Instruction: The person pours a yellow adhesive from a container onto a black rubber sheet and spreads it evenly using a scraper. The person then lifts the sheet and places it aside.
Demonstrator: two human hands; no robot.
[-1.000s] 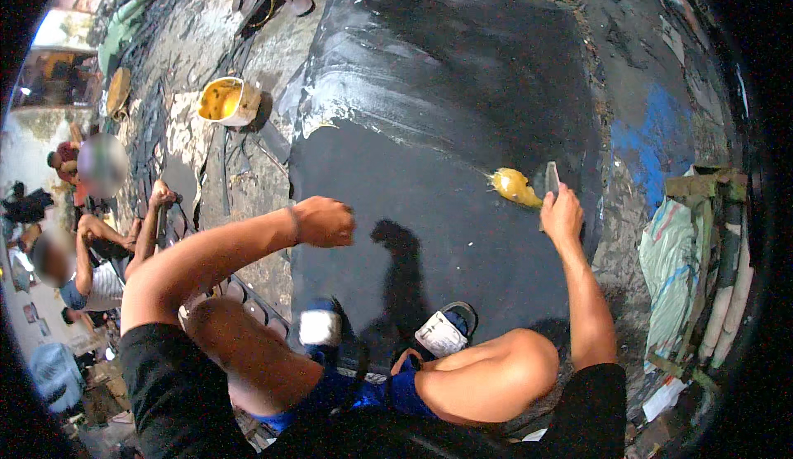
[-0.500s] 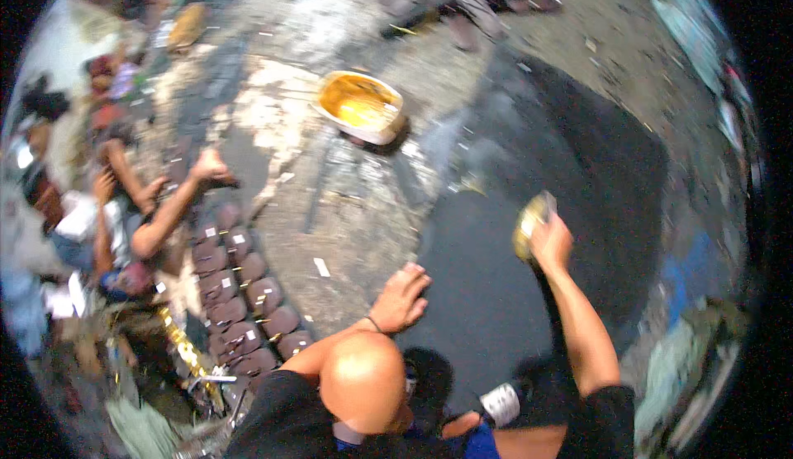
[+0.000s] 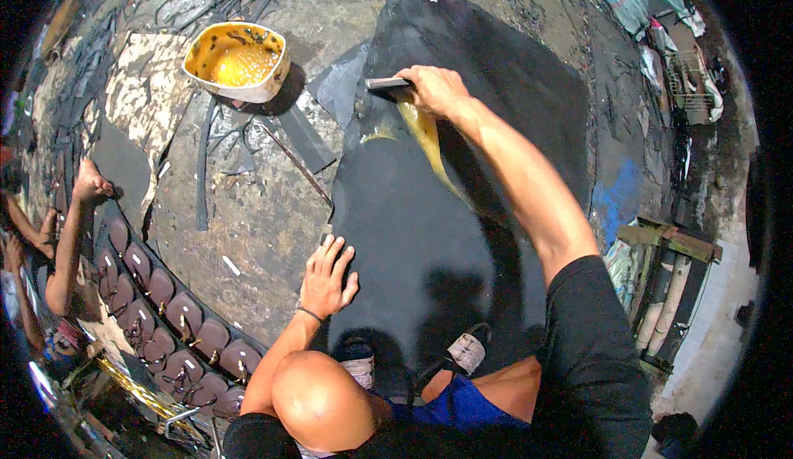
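A large black sheet [image 3: 405, 236] lies on the ground in front of me. My right hand [image 3: 438, 90] is closed round a flat grey scraper [image 3: 387, 84] over the far part of the sheet. Just below the scraper, a streak of yellow glue [image 3: 425, 137] tapers towards me across the black surface. My left hand [image 3: 327, 277] lies flat at the sheet's left edge, fingers stretched and apart, holding nothing. Beyond it, up to the left, a white tub [image 3: 263, 90] holds thick yellow glue with dark specks on its inner wall.
Rows of brown sandals [image 3: 182, 314] line the ground at left, beside another person's bare foot [image 3: 91, 180]. A thin stick [image 3: 297, 166] and dark offcuts [image 3: 304, 139] lie between tub and sheet. At right stands a wooden frame [image 3: 669, 294].
My right hand has moved farther away with the scraper, and a yellow glue streak now shows on the sheet. The whole view has shifted; my left hand stays at the sheet's edge.
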